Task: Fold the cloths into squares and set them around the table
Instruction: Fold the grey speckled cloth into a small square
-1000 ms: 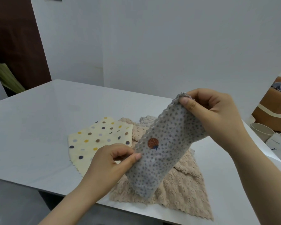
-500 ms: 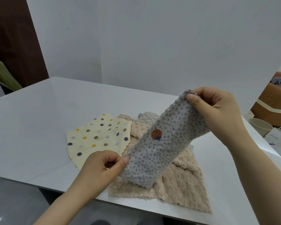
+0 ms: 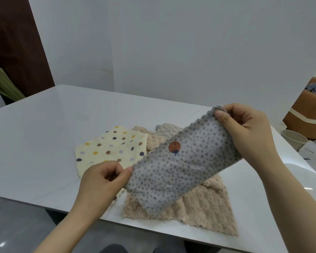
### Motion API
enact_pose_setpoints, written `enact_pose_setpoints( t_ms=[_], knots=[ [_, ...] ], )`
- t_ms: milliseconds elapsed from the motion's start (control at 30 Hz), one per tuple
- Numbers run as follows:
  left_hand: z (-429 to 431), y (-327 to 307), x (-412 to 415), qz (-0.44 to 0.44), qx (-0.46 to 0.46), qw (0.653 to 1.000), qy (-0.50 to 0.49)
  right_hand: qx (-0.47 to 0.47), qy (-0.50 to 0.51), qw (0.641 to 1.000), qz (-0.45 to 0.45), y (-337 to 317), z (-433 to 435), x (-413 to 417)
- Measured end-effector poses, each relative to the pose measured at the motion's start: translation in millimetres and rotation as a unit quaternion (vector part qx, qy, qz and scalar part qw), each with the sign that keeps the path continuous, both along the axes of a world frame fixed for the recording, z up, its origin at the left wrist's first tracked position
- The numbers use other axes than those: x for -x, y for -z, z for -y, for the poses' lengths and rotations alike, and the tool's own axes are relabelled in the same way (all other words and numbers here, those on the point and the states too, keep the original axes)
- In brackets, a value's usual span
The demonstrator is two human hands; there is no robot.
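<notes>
I hold a grey dotted cloth with a small orange emblem above the white table, folded into a long strip that slants from lower left to upper right. My left hand pinches its lower left end. My right hand grips its upper right end. Under it lie a beige fluffy cloth near the front edge, a cream polka-dot cloth to the left, and a grey fluffy cloth peeking out behind.
A brown cardboard box with fabric in it, a pale cup and a white paper bag stand on the floor beyond the table's right edge. A dark door is at the far left.
The grey cloth strip has tilted flatter and stretched longer between my hands. My left hand slid down and left along its lower end; my right hand held its end in place.
</notes>
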State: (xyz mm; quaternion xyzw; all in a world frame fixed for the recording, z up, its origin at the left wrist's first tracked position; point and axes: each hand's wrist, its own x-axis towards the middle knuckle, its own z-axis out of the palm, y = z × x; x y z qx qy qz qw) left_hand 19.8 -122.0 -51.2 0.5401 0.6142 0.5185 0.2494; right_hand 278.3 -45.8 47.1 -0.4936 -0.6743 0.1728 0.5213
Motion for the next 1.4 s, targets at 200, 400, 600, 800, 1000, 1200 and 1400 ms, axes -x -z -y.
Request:
enact_pose_setpoints(
  t_ms=[200, 400, 600, 800, 1000, 1200, 1400],
  knots=[
    [-3, 0, 5, 0.021, 0.015, 1.0, 0.006, 0.007, 0.013, 1.0, -0.013, 16, 1, -4],
    [-6, 5, 19, -0.02, 0.073, 0.994, 0.075, 0.035, 0.022, 0.999, -0.031, 34, 5, -11],
    [-14, 9, 9, 0.215, 0.074, 0.972, 0.055, 0.071, 0.023, 0.995, -0.063, 50, 9, -10],
    [-28, 7, -1, 0.147, 0.024, 0.988, -0.045, 0.092, 0.039, 0.993, -0.069, 72, 5, -8],
    [-40, 13, -5, 0.06, 0.036, 0.996, -0.059, 0.132, 0.069, 0.989, -0.015, 95, -5, -10],
    [-38, 18, -1, 0.102, 0.091, 0.991, 0.015, 0.145, 0.084, 0.985, -0.028, 100, -4, -11],
    [-34, 8, -7, 0.118, 0.065, 0.991, 0.01, 0.142, 0.017, 0.988, -0.053, 73, 12, 3]
  ],
)
